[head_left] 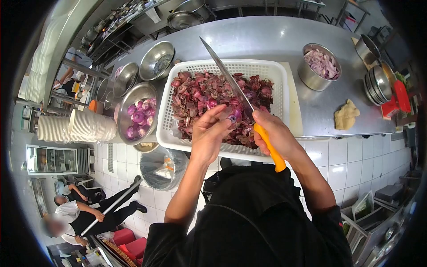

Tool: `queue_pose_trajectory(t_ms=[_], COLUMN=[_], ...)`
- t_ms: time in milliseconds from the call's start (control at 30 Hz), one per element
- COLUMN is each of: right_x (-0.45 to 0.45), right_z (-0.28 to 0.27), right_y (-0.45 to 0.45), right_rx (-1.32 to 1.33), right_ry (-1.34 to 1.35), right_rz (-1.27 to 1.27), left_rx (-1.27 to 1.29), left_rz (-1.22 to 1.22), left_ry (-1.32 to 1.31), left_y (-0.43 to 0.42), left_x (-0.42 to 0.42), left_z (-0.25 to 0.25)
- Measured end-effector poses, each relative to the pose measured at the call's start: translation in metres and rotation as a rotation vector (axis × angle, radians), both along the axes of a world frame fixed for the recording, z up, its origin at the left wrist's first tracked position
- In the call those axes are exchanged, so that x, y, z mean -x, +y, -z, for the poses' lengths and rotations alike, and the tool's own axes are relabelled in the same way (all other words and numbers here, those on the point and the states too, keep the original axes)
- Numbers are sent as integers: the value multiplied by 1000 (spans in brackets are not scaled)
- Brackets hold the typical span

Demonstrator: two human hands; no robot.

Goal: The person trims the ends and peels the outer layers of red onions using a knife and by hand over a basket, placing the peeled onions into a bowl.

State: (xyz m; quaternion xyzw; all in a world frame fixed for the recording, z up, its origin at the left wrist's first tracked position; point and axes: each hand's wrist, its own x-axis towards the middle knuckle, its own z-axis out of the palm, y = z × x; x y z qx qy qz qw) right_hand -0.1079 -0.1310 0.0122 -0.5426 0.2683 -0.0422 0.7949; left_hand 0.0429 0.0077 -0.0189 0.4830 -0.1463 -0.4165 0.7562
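My left hand (pixel 209 133) is closed around a red onion (pixel 234 116), its fingers on the near side of it. In my right hand (pixel 276 133) is a kitchen knife (pixel 231 82) with a yellow handle, the long blade pointing up and to the left. The blade's heel is close beside the onion; whether it touches, I cannot tell. Both hands are over a white perforated basket (pixel 287 95) filled with red onions and loose dark skins (pixel 195 93). Left of the basket, a metal bowl (pixel 122 107) holds several peeled purple onions (pixel 141 116).
A steel pot (pixel 307 73) of sliced onion stands right of the basket, near a crumpled yellowish cloth (pixel 347 115). Stacked bowls (pixel 378 84) sit farther right. Two more metal bowls (pixel 155 60) are at left. A bagged bin (pixel 163 167) stands below; a person (pixel 84 213) holds a pole.
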Motion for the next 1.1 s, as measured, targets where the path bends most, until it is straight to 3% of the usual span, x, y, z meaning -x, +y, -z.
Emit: queue_pose_trajectory(t_ms=[267, 400, 667, 867, 1100], right_x=[0, 2, 5, 9, 12], right_z=[-8, -9, -8, -14, -21], right_y=[2, 3, -7, -1, 5], right_rx=[53, 47, 15, 27, 50], right_ry=[14, 22, 63, -24, -46], right_rz=[-26, -64, 8, -32, -16], left_rx=[91, 6, 141, 97, 23], left_rz=[10, -18, -6, 27, -24], left_ry=[220, 69, 250, 328, 241], left_y=[-1, -8, 0, 2, -1], left_x=[-5, -2, -8, -8, -5], left_z=[3, 4, 5, 2, 0])
